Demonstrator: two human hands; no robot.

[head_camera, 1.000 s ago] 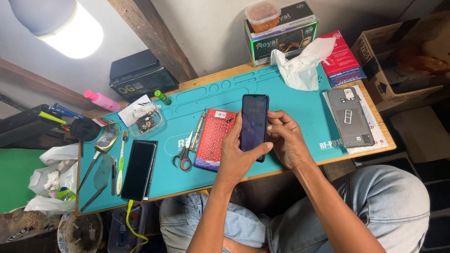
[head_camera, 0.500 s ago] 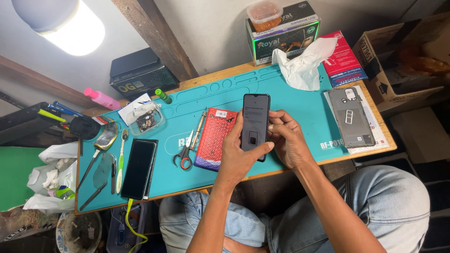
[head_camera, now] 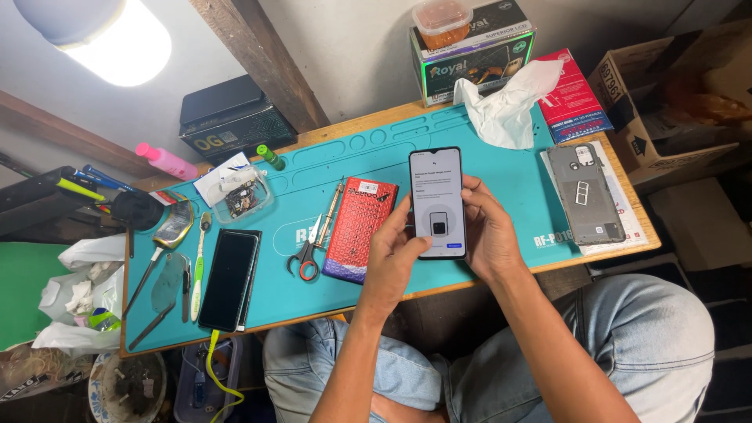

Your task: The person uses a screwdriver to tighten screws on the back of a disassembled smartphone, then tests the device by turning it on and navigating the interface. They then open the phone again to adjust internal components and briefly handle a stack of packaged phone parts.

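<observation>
Both hands (head_camera: 442, 239) grip lit phone (head_camera: 437, 202); clear tub (head_camera: 442, 17) holds orange contents, lid on.

Bare mat (head_camera: 501, 168) right of phone, scissors (head_camera: 307, 252) crowd left

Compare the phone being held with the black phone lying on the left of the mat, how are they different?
The held phone has a lit white screen; the black phone on the mat's left is dark. The held phone is raised upright between the left hand and right hand; the black phone lies flat, untouched. A yellow cable hangs below the black phone; none shows at the held phone. Both are slim rectangles, screen up.
</observation>
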